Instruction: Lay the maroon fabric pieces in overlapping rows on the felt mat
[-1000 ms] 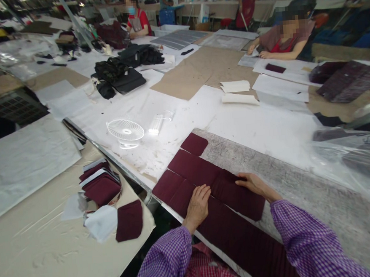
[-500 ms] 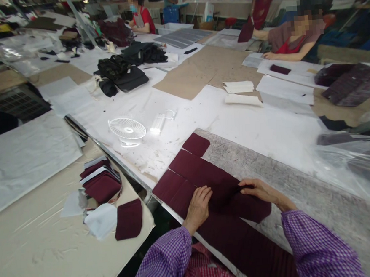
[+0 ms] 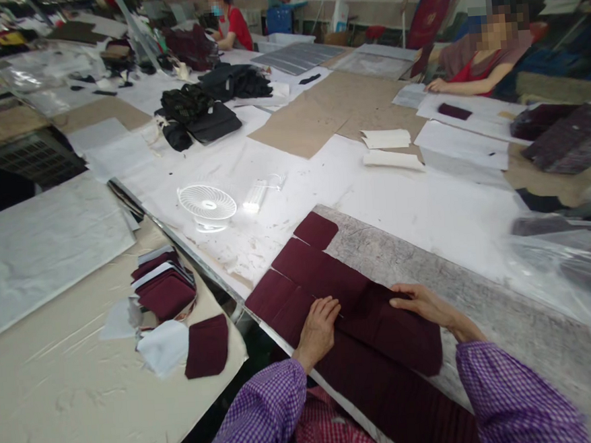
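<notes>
Several maroon fabric pieces [image 3: 323, 263] lie side by side on a grey mottled sheet at the table's near edge. My left hand [image 3: 319, 329] rests on them, fingers close together and laid over the seam between two pieces. A thin line shows by its fingertips; I cannot make out what it is. My right hand [image 3: 425, 307] has thumb and forefinger at the far edge of a larger maroon fabric piece [image 3: 410, 342], with cloth between them. That piece lies nearly flat. Below it stretches a long maroon strip [image 3: 393, 393].
To the left, a cream-covered table [image 3: 60, 400] holds a stack of maroon and pale pieces [image 3: 166, 294] and a single maroon piece [image 3: 206, 346]. A white fan [image 3: 207, 204] lies ahead, with black cloth [image 3: 202, 123] beyond. A co-worker [image 3: 487, 66] sits at far right.
The larger maroon piece, bunched and lifted at its edge before, is now spread flatter and further right. My right hand has shifted slightly right with it; my left hand stays in place.
</notes>
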`<state>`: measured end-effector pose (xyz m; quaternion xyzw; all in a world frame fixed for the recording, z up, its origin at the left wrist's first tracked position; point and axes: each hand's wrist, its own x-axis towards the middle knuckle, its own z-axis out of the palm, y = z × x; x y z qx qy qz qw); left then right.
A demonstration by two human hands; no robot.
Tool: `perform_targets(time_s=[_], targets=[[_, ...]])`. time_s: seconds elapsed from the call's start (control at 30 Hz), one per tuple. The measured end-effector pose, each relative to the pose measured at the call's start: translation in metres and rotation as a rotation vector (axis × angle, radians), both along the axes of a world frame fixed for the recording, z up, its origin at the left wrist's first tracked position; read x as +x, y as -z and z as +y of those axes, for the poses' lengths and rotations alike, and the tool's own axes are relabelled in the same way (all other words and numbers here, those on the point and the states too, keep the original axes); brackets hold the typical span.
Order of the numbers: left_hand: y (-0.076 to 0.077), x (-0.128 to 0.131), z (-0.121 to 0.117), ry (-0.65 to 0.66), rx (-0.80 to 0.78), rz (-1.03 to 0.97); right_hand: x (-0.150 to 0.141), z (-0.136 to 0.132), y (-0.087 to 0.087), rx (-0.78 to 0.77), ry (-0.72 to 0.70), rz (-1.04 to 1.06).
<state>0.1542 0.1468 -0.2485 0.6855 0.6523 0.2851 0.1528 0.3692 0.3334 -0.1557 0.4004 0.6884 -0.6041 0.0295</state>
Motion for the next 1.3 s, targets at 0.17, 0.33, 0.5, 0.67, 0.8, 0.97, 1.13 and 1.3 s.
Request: perform_targets(time_s=[0.17,0.33,0.5,0.67,0.8,0.97,1.13,1.3], targets=[[-0.003,0.0,0.0,-0.002,0.009,0.008,-0.003,0.017,0.047,0.157,0.013,-0.168],[-0.003,0.0,0.0,-0.003,0.017,0.004,0.0,0.02,0.057,0.22,-0.011,-0.254],[-0.002,0.0,0.0,-0.008,0.021,0.002,-0.002,0.021,0.056,0.199,-0.053,-0.308],[-0.002,0.0,0.0,-0.005,0.021,0.006,-0.004,0.022,0.053,0.176,-0.089,-0.327],[0.001,0.0,0.0,-0.005,0.018,0.007,-0.004,0.021,0.054,0.18,-0.103,-0.352],[0.001,0.001,0.001,-0.013,0.016,0.001,-0.005,0.017,0.056,0.208,-0.086,-0.386],[-0.002,0.002,0.001,-0.011,0.017,-0.001,-0.009,0.013,0.051,0.247,-0.068,-0.409],[0.001,0.002,0.001,-0.04,0.024,-0.012,-0.012,0.01,0.049,0.277,-0.055,-0.436]])
